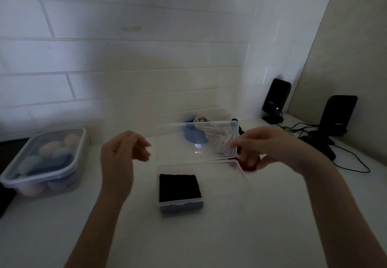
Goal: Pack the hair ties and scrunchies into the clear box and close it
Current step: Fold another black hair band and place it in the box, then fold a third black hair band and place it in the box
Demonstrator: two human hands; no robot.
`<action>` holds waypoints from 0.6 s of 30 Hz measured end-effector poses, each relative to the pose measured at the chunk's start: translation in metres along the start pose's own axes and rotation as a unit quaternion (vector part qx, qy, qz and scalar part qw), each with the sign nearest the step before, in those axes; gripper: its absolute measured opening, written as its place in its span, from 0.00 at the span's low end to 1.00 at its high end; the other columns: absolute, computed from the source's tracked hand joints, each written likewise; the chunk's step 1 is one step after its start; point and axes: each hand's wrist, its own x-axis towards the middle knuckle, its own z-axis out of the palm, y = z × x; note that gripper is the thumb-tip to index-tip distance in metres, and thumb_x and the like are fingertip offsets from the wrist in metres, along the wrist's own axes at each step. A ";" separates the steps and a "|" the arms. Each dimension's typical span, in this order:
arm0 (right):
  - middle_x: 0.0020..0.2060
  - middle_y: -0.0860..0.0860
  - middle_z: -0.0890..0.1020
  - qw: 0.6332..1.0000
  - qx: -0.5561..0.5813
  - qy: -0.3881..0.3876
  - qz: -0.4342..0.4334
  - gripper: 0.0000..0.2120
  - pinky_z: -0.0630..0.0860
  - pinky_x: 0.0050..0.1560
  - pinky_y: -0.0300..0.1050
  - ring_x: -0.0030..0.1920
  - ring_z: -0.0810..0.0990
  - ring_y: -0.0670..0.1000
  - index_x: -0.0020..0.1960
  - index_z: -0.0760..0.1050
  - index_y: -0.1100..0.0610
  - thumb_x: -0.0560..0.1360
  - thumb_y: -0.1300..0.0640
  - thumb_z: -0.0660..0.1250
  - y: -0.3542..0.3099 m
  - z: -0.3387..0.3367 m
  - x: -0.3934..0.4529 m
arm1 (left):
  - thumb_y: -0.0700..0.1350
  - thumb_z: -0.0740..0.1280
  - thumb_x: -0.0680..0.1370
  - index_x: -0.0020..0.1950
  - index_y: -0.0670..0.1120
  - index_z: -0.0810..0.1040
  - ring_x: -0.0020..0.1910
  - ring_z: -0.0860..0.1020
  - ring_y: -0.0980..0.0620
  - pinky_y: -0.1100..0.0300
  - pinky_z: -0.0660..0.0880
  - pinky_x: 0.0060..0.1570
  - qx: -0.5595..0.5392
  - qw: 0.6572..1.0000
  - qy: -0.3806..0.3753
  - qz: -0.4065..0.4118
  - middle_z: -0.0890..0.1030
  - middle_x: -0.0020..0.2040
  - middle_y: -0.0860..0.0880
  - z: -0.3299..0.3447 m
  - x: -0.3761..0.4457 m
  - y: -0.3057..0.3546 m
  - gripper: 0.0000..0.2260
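Nearest on the table (230,236) stands the clear box (209,184), its long axis running left to right, with a dark block (179,187) filling its left half and the right half looking bare. Its hinged lid (209,140) stands raised along the far edge. The left hand (123,154) hovers just left of the box, fingers loosely curled, its grip holding nothing. The right hand (270,148) is at the lid's right corner, fingertips touching the rim; something red (250,164) shows under it, but blur hides whether the grip is closed on it. Beyond the lid, seen partly through it, lie a blue scrunchie (193,136) and a pale patterned one (211,135). They lie away from both hands, so the right hand, being nearer, is probably the one to reach over the lid.
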 end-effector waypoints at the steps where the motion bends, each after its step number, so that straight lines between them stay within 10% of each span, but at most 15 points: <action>1: 0.33 0.51 0.83 0.998 0.025 0.061 0.005 0.07 0.75 0.31 0.40 0.31 0.78 0.48 0.48 0.82 0.53 0.75 0.54 0.66 0.006 -0.008 0.002 | 0.42 0.57 0.73 0.28 0.49 0.79 0.23 0.74 0.55 0.65 0.73 0.26 0.005 1.000 -0.002 -0.022 0.77 0.23 0.50 -0.004 0.009 -0.004 0.16; 5: 0.44 0.55 0.82 0.963 0.062 0.260 0.041 0.11 0.76 0.33 0.42 0.37 0.78 0.51 0.56 0.76 0.55 0.78 0.62 0.59 0.050 -0.019 0.042 | 0.38 0.58 0.76 0.35 0.43 0.79 0.25 0.72 0.51 0.61 0.74 0.27 0.071 0.984 -0.091 -0.139 0.73 0.22 0.51 0.007 0.033 -0.025 0.13; 12: 0.62 0.58 0.77 0.956 -0.120 0.264 0.047 0.15 0.69 0.59 0.47 0.61 0.75 0.58 0.64 0.72 0.54 0.77 0.58 0.61 0.111 -0.004 0.118 | 0.41 0.59 0.78 0.36 0.41 0.79 0.22 0.71 0.52 0.62 0.71 0.23 0.041 0.971 -0.126 -0.200 0.72 0.23 0.50 0.026 0.036 -0.041 0.13; 18: 0.42 0.54 0.81 0.951 -0.069 0.300 0.033 0.04 0.69 0.35 0.39 0.42 0.79 0.53 0.46 0.76 0.54 0.72 0.59 0.67 0.114 0.001 0.136 | 0.38 0.56 0.79 0.33 0.45 0.80 0.22 0.70 0.53 0.63 0.70 0.24 0.058 0.974 -0.146 -0.162 0.71 0.23 0.49 0.027 0.034 -0.047 0.18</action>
